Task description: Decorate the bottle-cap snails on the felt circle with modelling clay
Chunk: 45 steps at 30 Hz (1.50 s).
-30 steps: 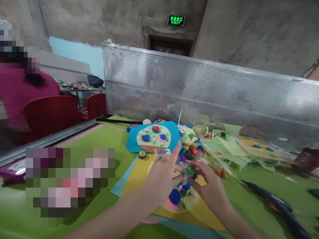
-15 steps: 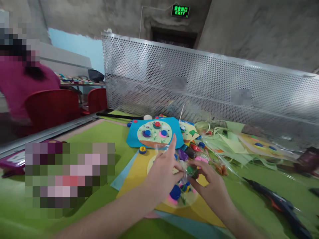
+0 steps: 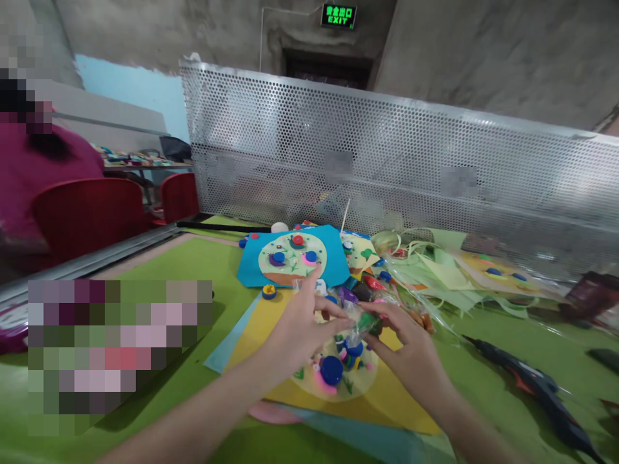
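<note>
Both hands meet over a yellow craft sheet (image 3: 406, 403) with a pale round picture on it. My right hand (image 3: 403, 335) grips a clear plastic packet of green modelling clay (image 3: 370, 321) between thumb and fingers. Pinching the clear wrapper at the packet's left side is my left hand (image 3: 309, 322), its index finger raised. Below them, a blue bottle cap (image 3: 331, 370) with pink clay sits on the round picture. Behind lies a blue card (image 3: 246, 264) bearing capped snail shapes in a pale circle. A small blue cap with yellow filling (image 3: 269, 292) rests near the blue card's lower edge.
A black glue gun (image 3: 532, 380) lies at the right. Paper strips and clear plastic (image 3: 425, 264) are heaped behind my right hand. A perforated metal panel (image 3: 290, 142) borders the table's back. Left, a person in pink (image 3: 53, 161) is by a red chair (image 3: 91, 212).
My left index finger has bent slightly lower, and the fingers now pinch the wrapper. The packet stays between my hands. The whole view has shifted a little.
</note>
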{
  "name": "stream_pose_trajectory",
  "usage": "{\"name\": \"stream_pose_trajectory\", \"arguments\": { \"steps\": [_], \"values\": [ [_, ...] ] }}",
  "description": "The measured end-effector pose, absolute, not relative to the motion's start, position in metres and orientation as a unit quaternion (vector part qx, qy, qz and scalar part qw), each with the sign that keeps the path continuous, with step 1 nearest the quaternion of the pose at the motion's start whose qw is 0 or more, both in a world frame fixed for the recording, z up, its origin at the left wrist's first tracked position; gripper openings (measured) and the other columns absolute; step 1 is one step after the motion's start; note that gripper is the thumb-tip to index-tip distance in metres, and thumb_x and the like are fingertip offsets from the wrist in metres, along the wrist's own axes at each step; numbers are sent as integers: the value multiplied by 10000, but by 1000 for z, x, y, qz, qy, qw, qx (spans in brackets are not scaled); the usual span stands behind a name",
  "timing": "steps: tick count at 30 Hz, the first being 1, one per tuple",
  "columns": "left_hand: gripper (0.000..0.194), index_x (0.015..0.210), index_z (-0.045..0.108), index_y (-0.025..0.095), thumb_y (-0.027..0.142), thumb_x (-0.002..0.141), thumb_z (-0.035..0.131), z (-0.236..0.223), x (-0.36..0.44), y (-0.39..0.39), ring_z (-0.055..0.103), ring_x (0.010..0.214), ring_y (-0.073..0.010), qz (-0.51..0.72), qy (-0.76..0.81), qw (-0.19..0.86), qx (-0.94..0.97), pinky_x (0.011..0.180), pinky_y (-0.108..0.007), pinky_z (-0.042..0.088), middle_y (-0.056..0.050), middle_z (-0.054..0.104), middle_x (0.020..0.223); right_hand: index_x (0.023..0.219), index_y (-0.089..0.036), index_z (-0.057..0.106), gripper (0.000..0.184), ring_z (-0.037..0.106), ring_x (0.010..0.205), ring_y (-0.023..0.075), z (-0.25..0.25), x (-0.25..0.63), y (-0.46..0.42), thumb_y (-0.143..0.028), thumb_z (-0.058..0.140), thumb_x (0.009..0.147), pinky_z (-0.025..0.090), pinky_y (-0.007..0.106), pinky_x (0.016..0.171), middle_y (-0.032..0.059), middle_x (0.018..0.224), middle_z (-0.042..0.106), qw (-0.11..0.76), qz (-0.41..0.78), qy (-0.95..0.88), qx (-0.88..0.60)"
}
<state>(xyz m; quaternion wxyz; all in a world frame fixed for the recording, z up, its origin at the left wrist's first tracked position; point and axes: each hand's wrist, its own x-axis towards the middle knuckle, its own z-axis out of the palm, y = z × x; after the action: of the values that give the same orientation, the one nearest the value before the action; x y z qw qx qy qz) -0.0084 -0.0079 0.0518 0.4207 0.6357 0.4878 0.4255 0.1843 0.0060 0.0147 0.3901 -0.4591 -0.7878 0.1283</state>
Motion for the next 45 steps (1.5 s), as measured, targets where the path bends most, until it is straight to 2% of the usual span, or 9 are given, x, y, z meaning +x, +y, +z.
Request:
{"name": "stream_pose_trajectory", "arguments": {
  "steps": [3, 5, 10, 13, 24, 28, 32, 38, 45],
  "values": [
    [875, 1440, 79, 165, 356, 776, 616, 51, -11, -5, 580, 638, -162, 410, 500, 436, 626, 627, -289, 414, -14, 720, 870, 1078, -257, 582, 291, 591, 980, 232, 16, 185, 8, -302, 568, 790, 495, 392, 817, 58, 1060, 636, 391, 128, -783, -466],
    [853, 1437, 105, 150, 359, 781, 609, 51, -13, -3, 595, 667, -176, 404, 502, 438, 627, 656, -306, 423, -29, 725, 890, 1080, -258, 579, 296, 588, 991, 233, 16, 186, 9, -305, 569, 788, 490, 397, 827, 57, 1067, 634, 389, 136, -779, -472],
    [841, 1421, 185, 156, 323, 752, 666, 51, -12, -3, 585, 1027, -222, 418, 490, 415, 643, 918, -359, 368, -7, 737, 866, 1080, -269, 577, 290, 577, 1040, 240, 13, 187, 8, -319, 559, 794, 494, 388, 828, 58, 1117, 623, 383, 164, -772, -480],
    [809, 1412, 222, 183, 263, 747, 676, 52, -11, -5, 559, 1108, -215, 425, 485, 397, 653, 986, -358, 325, 9, 742, 828, 1073, -268, 580, 289, 588, 1017, 235, 14, 187, 6, -313, 561, 789, 501, 375, 813, 59, 1113, 625, 392, 161, -773, -472],
    [843, 1399, 244, 201, 169, 694, 705, 52, -11, -7, 601, 1019, -210, 420, 489, 369, 670, 982, -373, 332, 31, 718, 759, 1049, -245, 598, 281, 586, 933, 231, 18, 182, 3, -285, 559, 773, 492, 372, 765, 60, 1028, 638, 372, 136, -789, -470],
    [845, 1402, 225, 242, 164, 700, 689, 48, -12, -7, 638, 788, -183, 417, 482, 372, 675, 785, -319, 443, 45, 692, 758, 1049, -254, 597, 278, 584, 952, 224, 19, 182, 2, -268, 562, 773, 488, 361, 786, 47, 1035, 640, 370, 135, -791, -468],
    [865, 1402, 218, 235, 162, 688, 701, 49, -11, -7, 592, 657, -153, 411, 483, 378, 674, 629, -267, 436, 48, 668, 724, 1038, -260, 599, 276, 595, 937, 217, 21, 181, 1, -249, 553, 766, 496, 350, 779, 35, 1030, 653, 369, 134, -792, -468],
    [842, 1392, 227, 239, 137, 695, 689, 54, -11, -9, 525, 587, -126, 413, 490, 380, 667, 633, -263, 440, 59, 646, 701, 1030, -237, 600, 288, 604, 937, 223, 19, 184, 5, -247, 561, 745, 500, 362, 785, 46, 1028, 660, 346, 138, -791, -485],
    [825, 1397, 219, 274, 138, 722, 675, 53, -10, -9, 554, 607, -125, 421, 484, 380, 666, 608, -241, 450, 57, 666, 717, 1117, -209, 561, 337, 605, 949, 235, 19, 206, 25, -265, 539, 786, 510, 357, 756, 76, 1131, 626, 254, 77, -780, -567]
  ]
}}
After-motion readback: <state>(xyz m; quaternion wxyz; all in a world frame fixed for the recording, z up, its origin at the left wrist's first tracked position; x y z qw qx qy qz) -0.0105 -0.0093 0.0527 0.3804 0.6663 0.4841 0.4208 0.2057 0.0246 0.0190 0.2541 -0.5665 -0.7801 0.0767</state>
